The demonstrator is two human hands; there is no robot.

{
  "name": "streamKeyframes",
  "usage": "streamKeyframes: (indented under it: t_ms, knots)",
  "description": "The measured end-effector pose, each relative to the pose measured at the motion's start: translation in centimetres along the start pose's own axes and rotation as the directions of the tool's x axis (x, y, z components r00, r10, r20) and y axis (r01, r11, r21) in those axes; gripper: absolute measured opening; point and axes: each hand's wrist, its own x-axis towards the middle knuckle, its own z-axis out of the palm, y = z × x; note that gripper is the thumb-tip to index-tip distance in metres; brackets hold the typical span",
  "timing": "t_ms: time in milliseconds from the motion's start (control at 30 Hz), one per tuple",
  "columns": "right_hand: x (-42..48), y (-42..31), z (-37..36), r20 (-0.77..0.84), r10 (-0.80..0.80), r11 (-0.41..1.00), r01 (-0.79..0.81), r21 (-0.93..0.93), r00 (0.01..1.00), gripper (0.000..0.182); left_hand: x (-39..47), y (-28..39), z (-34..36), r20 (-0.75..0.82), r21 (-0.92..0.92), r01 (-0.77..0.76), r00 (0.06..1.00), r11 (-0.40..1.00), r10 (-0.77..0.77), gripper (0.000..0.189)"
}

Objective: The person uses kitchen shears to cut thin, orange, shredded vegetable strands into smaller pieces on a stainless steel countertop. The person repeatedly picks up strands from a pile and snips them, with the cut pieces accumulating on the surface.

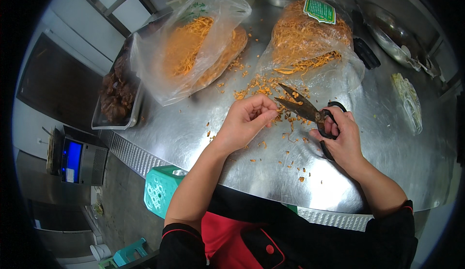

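My right hand (343,138) grips the black handles of a pair of scissors (303,107), whose dark, worn blades are spread apart and point left. Small orange bits cling to the blades. My left hand (250,118) is just left of the blade tips, thumb and fingers pinched on what looks like a short end of a dried orange strand, mostly hidden. Beneath and beyond both hands lies a scatter of cut orange pieces (259,85). Behind the scissors rests a clear plastic bag of dried orange strands (296,38), probably cordyceps, its mouth towards me.
A second clear bag (221,47) with orange strands stands back left. Dark brown lumps (118,91) fill a metal tray (134,118) at the steel table's (392,167) left edge. At right are a plastic-wrapped pale item (408,103), a black object (366,54) and a metal bowl (390,36).
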Motion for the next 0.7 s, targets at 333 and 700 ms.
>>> streamKeyframes:
  t_ms: [333,700]
  knots:
    - [-0.1,-0.1,-0.1,0.001,0.047,0.999,-0.047,0.020,0.999,0.044,0.1,-0.2,-0.5,-0.053,-0.129,0.014,0.998,0.992,-0.021,0.008]
    - [-0.2,-0.3,0.0,0.005,0.068,0.998,-0.068,0.005,0.998,0.042,-0.2,0.3,-2.4,0.095,-0.479,0.237,0.971,0.845,-0.218,0.013]
